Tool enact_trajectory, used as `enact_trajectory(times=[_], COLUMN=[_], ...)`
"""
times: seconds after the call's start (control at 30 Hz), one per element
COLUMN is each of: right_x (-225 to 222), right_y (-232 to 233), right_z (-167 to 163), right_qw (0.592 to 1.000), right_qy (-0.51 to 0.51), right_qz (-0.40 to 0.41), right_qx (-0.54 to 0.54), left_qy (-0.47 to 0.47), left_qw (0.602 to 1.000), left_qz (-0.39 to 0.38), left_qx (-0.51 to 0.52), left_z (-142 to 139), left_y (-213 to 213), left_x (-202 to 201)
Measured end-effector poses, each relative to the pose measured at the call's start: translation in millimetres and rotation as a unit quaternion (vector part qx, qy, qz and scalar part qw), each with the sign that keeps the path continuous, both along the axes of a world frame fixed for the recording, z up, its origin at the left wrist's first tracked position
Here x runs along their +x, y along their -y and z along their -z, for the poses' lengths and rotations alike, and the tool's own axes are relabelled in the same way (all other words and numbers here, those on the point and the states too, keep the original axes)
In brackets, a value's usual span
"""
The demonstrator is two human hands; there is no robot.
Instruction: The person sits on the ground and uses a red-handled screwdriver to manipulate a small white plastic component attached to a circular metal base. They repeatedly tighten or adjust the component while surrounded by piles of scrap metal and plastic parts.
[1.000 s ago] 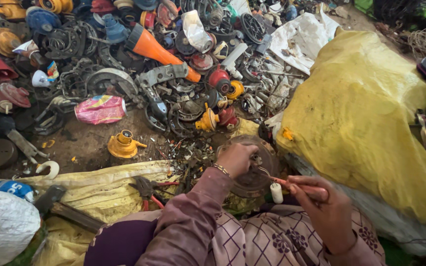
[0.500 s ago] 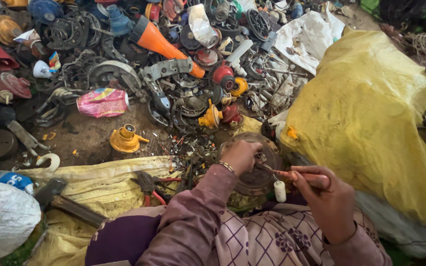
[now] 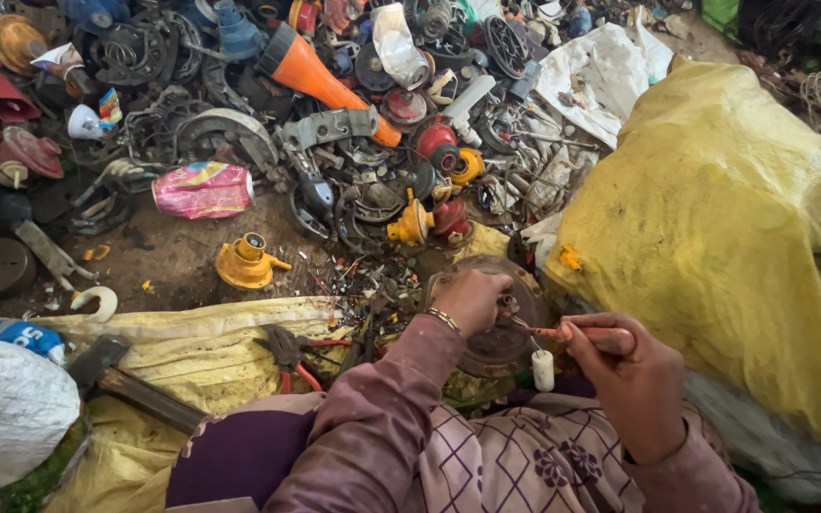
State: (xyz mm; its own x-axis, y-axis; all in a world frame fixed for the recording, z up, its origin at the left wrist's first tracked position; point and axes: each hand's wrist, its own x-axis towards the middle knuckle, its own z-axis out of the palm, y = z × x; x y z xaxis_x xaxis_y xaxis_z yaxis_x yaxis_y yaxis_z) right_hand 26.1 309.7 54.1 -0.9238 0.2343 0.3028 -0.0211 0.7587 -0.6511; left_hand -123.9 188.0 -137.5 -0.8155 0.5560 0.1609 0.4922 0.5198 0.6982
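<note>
A round, dark metal disc is being steadied in the person's lap, directly under both hands. It is being gripped at its upper left rim by the left hand, whose fingers are being curled tightly over the edge. A red-handled screwdriver is being pinched between the closed fingers of the right hand, its tip being pressed against the disc's centre. A small white cylinder is being left just beside the disc.
</note>
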Motion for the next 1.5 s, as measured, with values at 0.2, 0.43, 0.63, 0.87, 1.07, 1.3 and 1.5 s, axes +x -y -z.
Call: enact_trajectory(times=[0.2,0.43,0.63,0.87,1.07,1.3,1.5], right_x=[-7,-31,-73,-103,-108,-99,-91], right_y=[-4,-37,-32,-35,-29,-15,-26], right_z=[2,-24,-30,-4,5,-22,-20], right_qw=[1.0,0.968,0.833,0.703,0.718,0.71,0.556], right_qy=[0.026,0.222,0.434,0.469,0.454,0.406,0.312], right_qz=[-0.006,-0.115,-0.143,-0.215,-0.234,-0.249,-0.41], right_qx=[0.01,-0.022,0.312,0.489,0.473,0.519,0.652], left_qy=[0.001,0.0,-0.011,0.149,0.092,0.083,0.079], left_qw=[1.0,1.0,0.999,0.952,0.981,0.985,0.985], left_qz=[-0.001,0.005,0.014,0.073,0.045,0.041,0.038], left_qx=[-0.004,-0.016,-0.05,-0.257,-0.166,-0.148,-0.149], left_z=[-3,-6,-13,-30,-33,-32,-23], left_y=[1,3,5,19,31,33,30], left_x=[1,2,3,16,21,21,19])
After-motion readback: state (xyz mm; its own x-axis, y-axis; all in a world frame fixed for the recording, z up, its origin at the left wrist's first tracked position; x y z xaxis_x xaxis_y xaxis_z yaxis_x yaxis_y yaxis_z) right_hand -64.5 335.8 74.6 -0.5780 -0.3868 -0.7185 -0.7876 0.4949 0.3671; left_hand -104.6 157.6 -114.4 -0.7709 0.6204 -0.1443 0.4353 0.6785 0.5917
